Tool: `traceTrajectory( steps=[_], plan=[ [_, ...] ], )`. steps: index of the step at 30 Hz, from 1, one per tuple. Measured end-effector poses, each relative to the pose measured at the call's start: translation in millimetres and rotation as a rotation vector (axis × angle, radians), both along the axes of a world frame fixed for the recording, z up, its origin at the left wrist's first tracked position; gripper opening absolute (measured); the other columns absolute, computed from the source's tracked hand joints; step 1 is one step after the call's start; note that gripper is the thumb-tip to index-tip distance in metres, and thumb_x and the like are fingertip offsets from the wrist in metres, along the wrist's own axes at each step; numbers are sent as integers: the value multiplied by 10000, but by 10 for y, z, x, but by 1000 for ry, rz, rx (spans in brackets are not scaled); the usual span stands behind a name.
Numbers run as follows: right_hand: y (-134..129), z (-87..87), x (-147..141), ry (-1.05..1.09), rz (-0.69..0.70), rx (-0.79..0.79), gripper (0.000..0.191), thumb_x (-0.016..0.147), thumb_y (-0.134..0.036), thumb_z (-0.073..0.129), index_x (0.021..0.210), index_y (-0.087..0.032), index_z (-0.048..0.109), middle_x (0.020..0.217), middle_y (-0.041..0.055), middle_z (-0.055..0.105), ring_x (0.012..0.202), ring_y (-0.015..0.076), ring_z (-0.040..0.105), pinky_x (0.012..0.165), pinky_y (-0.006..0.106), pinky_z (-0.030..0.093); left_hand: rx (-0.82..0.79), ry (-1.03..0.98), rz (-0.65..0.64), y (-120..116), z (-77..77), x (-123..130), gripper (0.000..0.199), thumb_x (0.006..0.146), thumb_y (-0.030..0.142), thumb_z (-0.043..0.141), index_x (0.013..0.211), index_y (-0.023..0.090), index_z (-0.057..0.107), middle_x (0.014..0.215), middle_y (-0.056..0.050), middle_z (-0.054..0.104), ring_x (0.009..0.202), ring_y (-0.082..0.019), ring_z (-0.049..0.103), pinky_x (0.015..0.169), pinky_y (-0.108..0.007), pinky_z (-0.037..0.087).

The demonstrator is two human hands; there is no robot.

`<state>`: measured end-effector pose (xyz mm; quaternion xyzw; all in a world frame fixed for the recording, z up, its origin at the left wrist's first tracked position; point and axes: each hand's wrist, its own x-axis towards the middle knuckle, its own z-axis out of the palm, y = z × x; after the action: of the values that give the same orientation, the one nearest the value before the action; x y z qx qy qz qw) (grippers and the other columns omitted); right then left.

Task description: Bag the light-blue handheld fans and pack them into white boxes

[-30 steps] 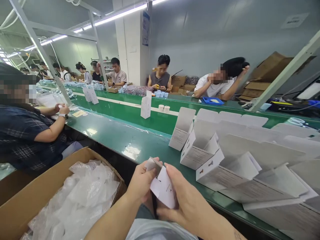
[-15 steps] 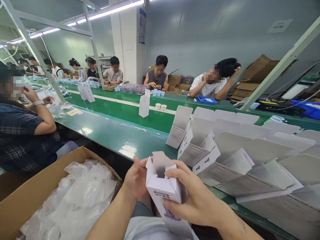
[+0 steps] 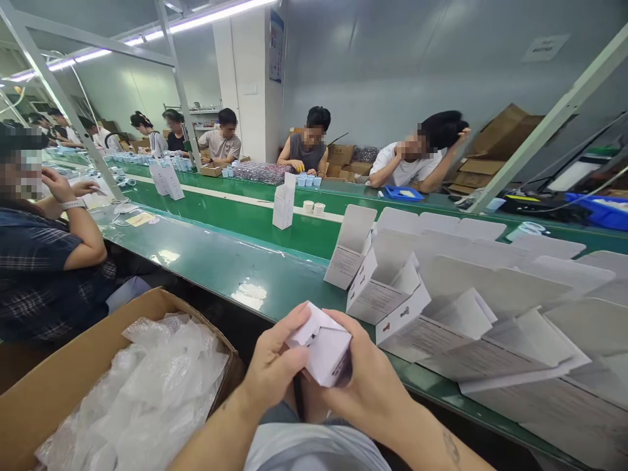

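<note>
Head view: your left hand (image 3: 275, 366) curls around the left side of a small white box (image 3: 324, 347), its thumb pressed against the near side, while your right hand (image 3: 366, 379) cups the right side with the fingers closed around it. The white box is tilted between your two palms, over your lap and just off the near edge of the green bench (image 3: 210, 258). You cannot tell from here whether anything is inside. To your near left stands a brown carton (image 3: 83, 347) piled with clear bubble bags (image 3: 147, 379). To your right, open white boxes (image 3: 422, 333) crowd the bench in rows, their flaps raised. Beyond the bench runs a green belt (image 3: 235, 219), where an upright white carton (image 3: 283, 208) stands with its flap up, near two small cups (image 3: 313, 208); farther left are two more white cartons (image 3: 165, 181). At far left, a person in a plaid shirt (image 3: 44, 261) sits along your side of the bench. Across the belt, a person in a white shirt (image 3: 412, 160) leans on their elbows behind a blue tray (image 3: 403, 193).
</note>
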<state>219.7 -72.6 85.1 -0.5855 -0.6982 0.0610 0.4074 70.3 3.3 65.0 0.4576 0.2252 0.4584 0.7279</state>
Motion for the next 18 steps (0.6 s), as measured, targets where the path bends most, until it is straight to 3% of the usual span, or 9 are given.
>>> traceTrajectory(
  steps=[2, 4, 7, 10, 18],
  plan=[
    [0, 26, 0, 75, 51, -117, 728, 714, -233, 722, 1354, -284, 377, 1127, 90, 671, 839, 246, 706, 638, 342, 594, 28, -41, -179, 60, 44, -60, 282, 756, 427, 764, 914, 194, 782, 1485, -97, 501, 1377, -383, 412, 1091, -446, 369],
    [-1, 64, 16, 120, 107, -174, 744, 683, -189, 720, 1348, -294, 403, 1167, 78, 660, 887, 237, 698, 681, 329, 592, -36, -92, -226, 93, 95, -47, 262, 716, 334, 805, 945, 221, 749, 1513, -73, 463, 1389, -373, 396, 1083, -464, 375],
    [-11, 87, 37, 168, 119, -178, 782, 672, -195, 745, 1368, -308, 405, 1255, 77, 623, 987, 251, 680, 761, 343, 590, -141, -144, -187, 48, 140, 43, 539, 610, 193, 860, 1102, 270, 656, 1310, -74, 604, 1215, -302, 551, 981, -421, 455],
    [-15, 88, 52, 190, 159, -191, 751, 693, -253, 767, 1354, -294, 414, 1198, 77, 647, 918, 235, 692, 714, 328, 589, -182, -98, -107, -55, 159, 97, 516, 615, 178, 847, 1077, 239, 625, 1088, -54, 637, 986, -223, 611, 865, -349, 490],
    [1, 161, 132, 162, 295, -173, 709, 714, -254, 756, 1334, -274, 413, 1057, 49, 686, 758, 178, 679, 610, 279, 557, -151, -6, -23, -222, 207, 76, 411, 639, 168, 784, 1006, 241, 614, 1003, -24, 618, 846, -174, 569, 705, -274, 481]
  ],
)
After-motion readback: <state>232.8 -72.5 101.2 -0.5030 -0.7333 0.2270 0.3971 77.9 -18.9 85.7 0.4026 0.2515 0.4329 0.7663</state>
